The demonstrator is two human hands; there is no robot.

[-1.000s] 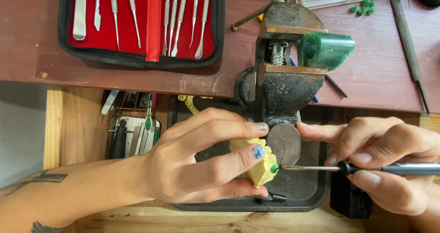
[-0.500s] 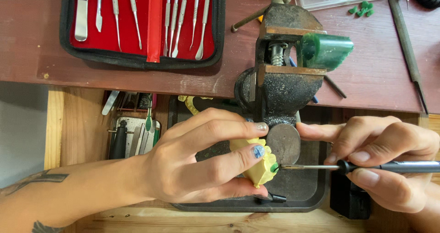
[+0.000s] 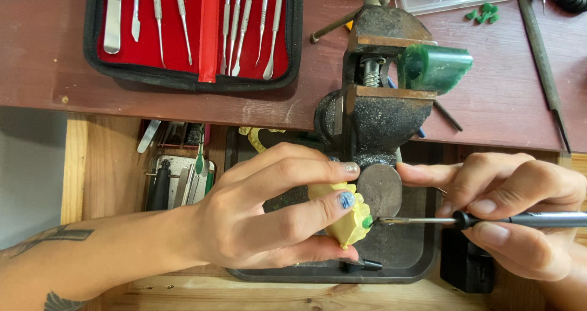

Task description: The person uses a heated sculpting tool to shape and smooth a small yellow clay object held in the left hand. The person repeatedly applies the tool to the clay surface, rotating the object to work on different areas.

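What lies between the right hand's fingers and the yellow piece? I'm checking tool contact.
In the head view, a thin metal shaft of the black-handled tool spans from the right hand to the yellow piece, its tip at a green spot.

Desk (image 3: pixel 49 72): dark reddish-brown wood, filling the upper half of the view.
Tool case (image 3: pixel 194 33): at 11 o'clock, open, red lining (slim steel instruments in a row).
Vise (image 3: pixel 379 97): at 1 o'clock, clamped on the front edge, gripping a green block (image 3: pixel 437 66).
Green bits (image 3: pixel 483 12): at 1 o'clock, small cluster.
File (image 3: pixel 544 60): at 2 o'clock, long, lying near the right edge.
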